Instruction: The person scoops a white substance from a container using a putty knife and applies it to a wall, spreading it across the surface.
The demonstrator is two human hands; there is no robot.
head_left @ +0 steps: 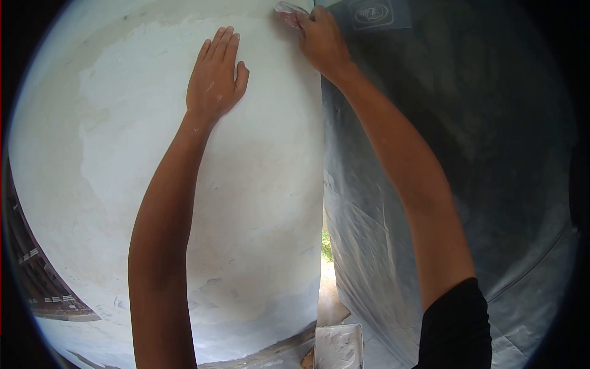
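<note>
My left hand [215, 80] lies flat on the white plastered wall [153, 147], fingers stretched upward and thumb out to the side. Higher up, at the wall's right edge, my right hand [324, 42] grips a putty knife [290, 13]. White paste is smeared on its blade, which overlaps the wall in this view. The fingers wrap round the handle and hide most of it. White patches and greyer areas show across the wall's surface.
Clear plastic sheeting [381, 264] hangs over the dark surface on the right, with a logo label [372, 13] near its top. Below stands a tray [361, 345] of white paste. Daylight shows through a narrow gap [327, 270] beside the wall.
</note>
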